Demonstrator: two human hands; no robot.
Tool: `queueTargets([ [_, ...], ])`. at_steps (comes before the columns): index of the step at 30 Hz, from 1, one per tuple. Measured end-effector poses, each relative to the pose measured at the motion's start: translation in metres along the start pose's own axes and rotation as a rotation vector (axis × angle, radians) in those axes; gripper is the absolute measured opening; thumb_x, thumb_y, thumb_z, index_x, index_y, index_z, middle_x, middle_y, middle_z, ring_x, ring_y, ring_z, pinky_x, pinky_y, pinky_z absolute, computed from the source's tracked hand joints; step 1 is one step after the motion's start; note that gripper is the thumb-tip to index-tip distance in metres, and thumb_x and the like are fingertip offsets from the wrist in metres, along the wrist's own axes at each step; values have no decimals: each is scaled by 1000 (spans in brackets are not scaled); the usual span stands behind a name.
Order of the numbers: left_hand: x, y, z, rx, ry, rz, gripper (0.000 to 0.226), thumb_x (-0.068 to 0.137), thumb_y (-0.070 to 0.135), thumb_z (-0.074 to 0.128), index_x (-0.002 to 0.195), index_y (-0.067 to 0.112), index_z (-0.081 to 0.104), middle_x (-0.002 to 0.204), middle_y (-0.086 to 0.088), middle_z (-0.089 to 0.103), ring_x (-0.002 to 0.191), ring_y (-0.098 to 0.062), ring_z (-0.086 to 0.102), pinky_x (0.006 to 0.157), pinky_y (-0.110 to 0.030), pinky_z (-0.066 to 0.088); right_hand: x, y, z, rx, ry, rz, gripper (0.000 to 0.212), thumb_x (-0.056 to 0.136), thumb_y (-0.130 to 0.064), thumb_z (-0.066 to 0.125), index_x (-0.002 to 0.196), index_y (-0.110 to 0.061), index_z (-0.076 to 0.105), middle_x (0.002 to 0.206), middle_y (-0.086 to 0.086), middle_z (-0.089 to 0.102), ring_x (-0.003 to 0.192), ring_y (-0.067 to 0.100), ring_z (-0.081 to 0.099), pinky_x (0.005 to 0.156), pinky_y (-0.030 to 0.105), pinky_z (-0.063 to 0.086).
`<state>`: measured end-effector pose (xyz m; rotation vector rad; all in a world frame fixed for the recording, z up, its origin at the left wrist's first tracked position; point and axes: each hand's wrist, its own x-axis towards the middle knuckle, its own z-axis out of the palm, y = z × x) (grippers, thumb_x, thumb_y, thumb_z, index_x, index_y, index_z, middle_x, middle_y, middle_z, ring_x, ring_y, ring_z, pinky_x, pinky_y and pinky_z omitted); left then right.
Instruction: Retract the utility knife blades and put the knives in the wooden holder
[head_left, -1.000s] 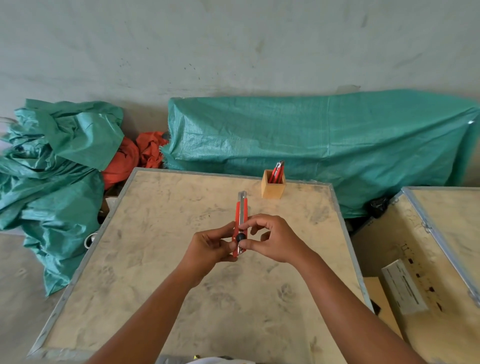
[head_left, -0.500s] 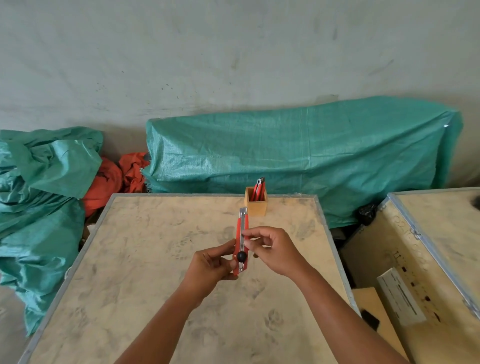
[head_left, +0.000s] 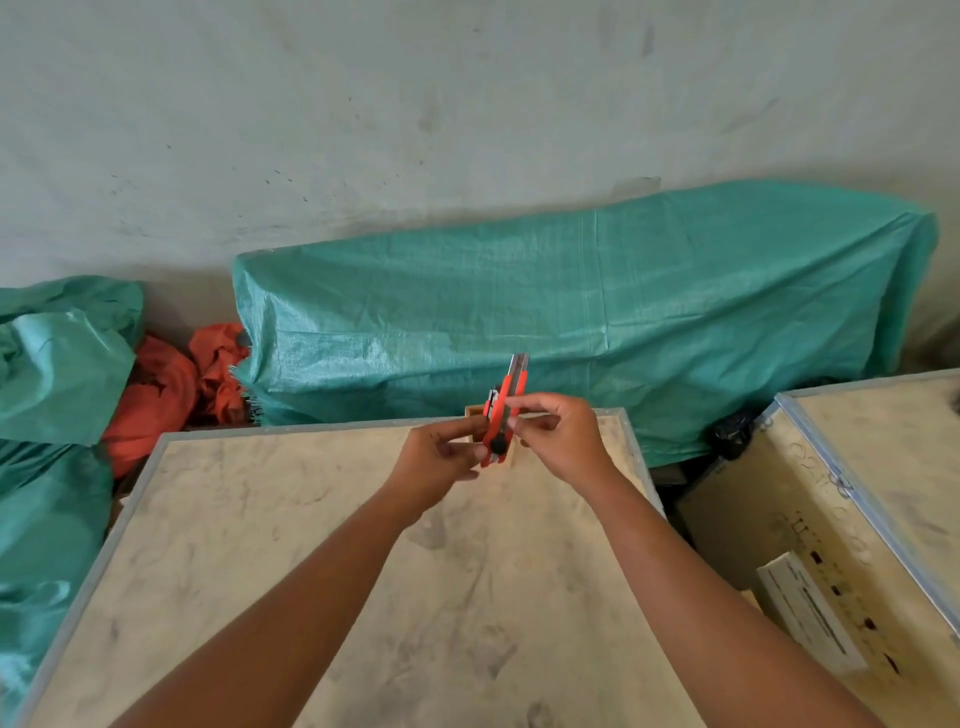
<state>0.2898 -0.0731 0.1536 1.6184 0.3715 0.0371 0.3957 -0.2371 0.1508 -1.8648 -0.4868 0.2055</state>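
Note:
I hold a red utility knife (head_left: 503, 415) upright over the far edge of the wooden crate top (head_left: 311, 545). My left hand (head_left: 441, 457) pinches its lower end near the black knob. My right hand (head_left: 558, 436) grips its middle from the right. The metal tip points up and away from me. The wooden holder (head_left: 474, 413) stands directly behind the knife and my hands, and only a corner and its lower right side show. A second red knife inside the holder is partly visible beside the held one.
A green tarp bundle (head_left: 571, 312) lies against the wall beyond the crate. More green tarp (head_left: 52, 415) and orange cloth (head_left: 166, 389) sit at the left. A second crate (head_left: 857, 493) with a white box (head_left: 805, 613) stands at the right.
Both hands have carried the knife away from me toward the holder, which they now cover. The camera tilted up, so the crate sits lower in view.

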Motion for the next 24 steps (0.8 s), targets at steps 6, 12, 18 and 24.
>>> queueTargets([
  [6,80,-32,0,152,158,-53,54,79,15,82,129,28,63,121,6,68,117,-14,61,96,-43,52,59,41,18,-91,136,-14,23,85,-4,77,103,-19,81,104,-1,80,88,11,76,85,31,62],
  [12,134,-84,-2,385,118,-134,90,74,22,86,149,24,37,152,-4,46,141,-24,40,111,-50,41,90,90,45,-181,140,-44,22,86,-5,76,104,-15,81,103,2,80,87,13,76,83,27,61],
  [18,152,-110,-2,289,79,-181,88,76,10,84,150,20,37,150,-1,49,130,-26,53,99,-40,51,90,121,63,-265,100,-129,26,83,4,76,102,-13,81,98,5,78,89,14,71,80,21,57],
  [24,153,-120,0,265,110,-149,83,76,12,84,147,20,42,145,3,55,127,-19,55,95,-33,48,90,136,69,-241,104,-129,27,82,7,76,101,-11,81,99,7,78,94,14,70,85,10,51],
])
